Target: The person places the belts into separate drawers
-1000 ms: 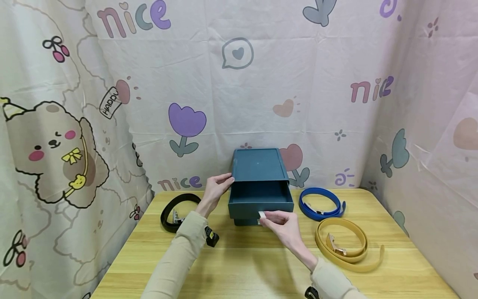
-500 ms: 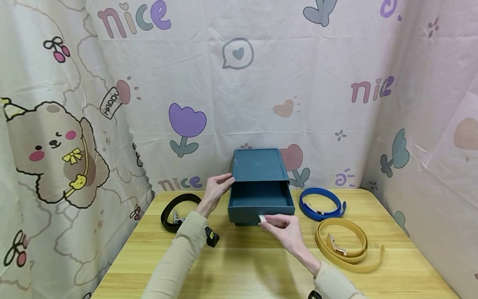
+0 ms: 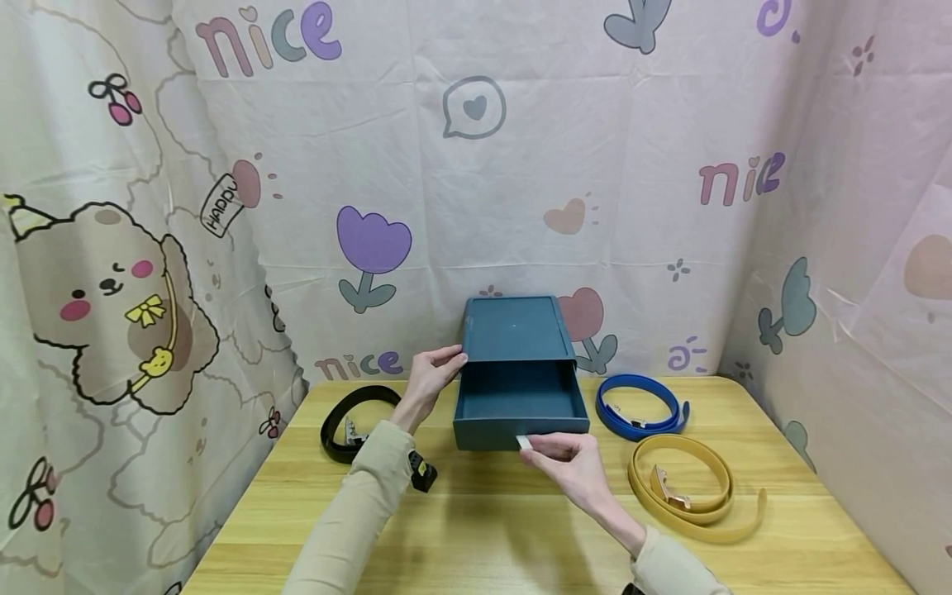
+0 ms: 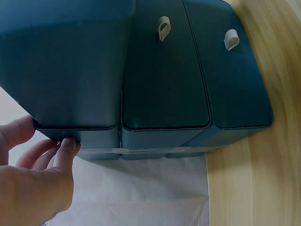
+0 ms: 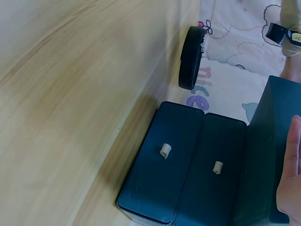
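Observation:
A dark teal drawer cabinet (image 3: 516, 326) stands at the back middle of the table, its top drawer (image 3: 483, 435) pulled well out and bare inside. My right hand (image 3: 573, 467) pinches the small white pull tab (image 3: 524, 443) on that drawer's front between thumb and fingers. With thumb and fingertips, my left hand (image 3: 427, 380) grips the cabinet's upper left front edge. The left wrist view shows the two closed lower drawers (image 4: 164, 75), each with a pale loop tab (image 4: 231, 40). In the right wrist view, part of my right hand (image 5: 291, 179) shows beside the drawer.
A coiled black belt (image 3: 364, 392) lies left of the cabinet, partly behind the left forearm. To the right are a blue belt (image 3: 632, 380) and a yellow belt (image 3: 699, 444), both coiled. A printed curtain (image 3: 476, 207) hangs behind the wooden table (image 3: 461, 537).
The top drawer has come further out towards me, with my right hand still pinching its tab and moving along with it. My left hand has stayed on the cabinet's edge.

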Tool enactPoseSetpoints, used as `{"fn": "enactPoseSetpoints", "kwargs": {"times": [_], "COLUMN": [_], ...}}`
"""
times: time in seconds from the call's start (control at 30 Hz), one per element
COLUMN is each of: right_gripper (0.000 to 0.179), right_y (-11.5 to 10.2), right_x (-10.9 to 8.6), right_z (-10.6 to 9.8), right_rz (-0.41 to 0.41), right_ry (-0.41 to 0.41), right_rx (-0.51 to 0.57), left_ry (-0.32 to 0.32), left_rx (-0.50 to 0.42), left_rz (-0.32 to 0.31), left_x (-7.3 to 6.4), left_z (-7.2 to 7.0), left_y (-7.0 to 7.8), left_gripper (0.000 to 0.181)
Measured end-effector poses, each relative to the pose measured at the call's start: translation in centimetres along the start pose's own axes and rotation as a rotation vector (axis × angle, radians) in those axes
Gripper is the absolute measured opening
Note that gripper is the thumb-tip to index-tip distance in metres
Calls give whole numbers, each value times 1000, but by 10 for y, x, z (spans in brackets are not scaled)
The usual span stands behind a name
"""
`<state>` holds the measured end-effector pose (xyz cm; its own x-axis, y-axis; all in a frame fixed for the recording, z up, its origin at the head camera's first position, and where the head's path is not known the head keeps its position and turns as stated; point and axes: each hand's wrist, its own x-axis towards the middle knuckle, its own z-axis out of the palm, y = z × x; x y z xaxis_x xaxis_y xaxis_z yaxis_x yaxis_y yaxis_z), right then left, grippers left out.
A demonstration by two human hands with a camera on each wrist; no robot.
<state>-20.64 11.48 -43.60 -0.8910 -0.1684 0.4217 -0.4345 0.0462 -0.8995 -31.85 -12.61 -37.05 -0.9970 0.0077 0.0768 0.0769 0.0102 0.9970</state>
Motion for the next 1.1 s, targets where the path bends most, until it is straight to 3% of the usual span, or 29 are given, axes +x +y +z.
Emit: {"fn": "enactPoseSetpoints", "kwargs": {"times": [0.3, 1.1], "right_gripper": [23, 24], "right_y": [-2, -2], "right_x": [-4, -11], "right_z": [-3, -5], "right_rz": [41, 22], "right_ry": [-10, -55], "right_rx": [-19, 2], "left_ry": [-2, 12], "left_rx": [-8, 2], "left_rz": [6, -2], "left_x": [-1, 1], "left_z": [0, 1], "left_y": [1, 0], "left_gripper": [41, 40]}}
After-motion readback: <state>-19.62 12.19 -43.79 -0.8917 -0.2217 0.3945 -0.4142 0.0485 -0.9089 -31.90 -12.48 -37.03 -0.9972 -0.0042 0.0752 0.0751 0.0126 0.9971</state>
